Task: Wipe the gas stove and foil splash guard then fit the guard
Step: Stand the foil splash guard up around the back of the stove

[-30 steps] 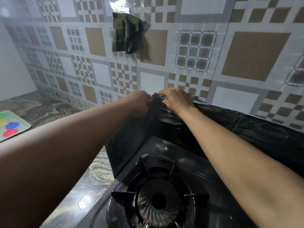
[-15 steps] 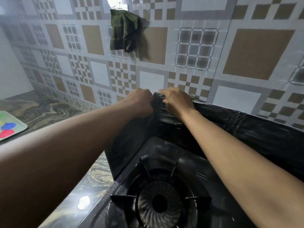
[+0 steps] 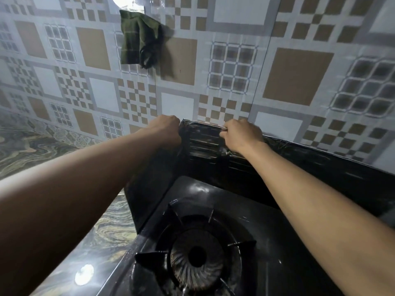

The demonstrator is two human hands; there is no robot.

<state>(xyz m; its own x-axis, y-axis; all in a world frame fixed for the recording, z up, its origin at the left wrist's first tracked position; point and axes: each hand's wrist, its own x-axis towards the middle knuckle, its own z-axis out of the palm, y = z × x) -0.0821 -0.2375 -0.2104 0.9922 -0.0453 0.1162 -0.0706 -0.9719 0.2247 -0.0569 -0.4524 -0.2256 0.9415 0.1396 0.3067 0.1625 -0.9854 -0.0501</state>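
Observation:
A black gas stove (image 3: 275,248) fills the lower middle, its burner and pan support (image 3: 196,255) close to me. The dark, shiny foil splash guard (image 3: 205,144) stands upright around the stove's left side and back, against the tiled wall. My left hand (image 3: 165,130) grips the guard's top edge at the back-left corner. My right hand (image 3: 240,134) pinches the same top edge a little further right along the back panel. Both forearms reach over the stove.
A dark green cloth (image 3: 137,41) hangs on the patterned tile wall (image 3: 295,75) above the corner. A marbled countertop (image 3: 27,154) runs to the left of the stove, with a bright light reflection (image 3: 84,274) near the front.
My hands were close together at the guard's corner; now my right hand has slid right along the top edge, opening a gap. The view has shifted and the coloured board at left is out of frame.

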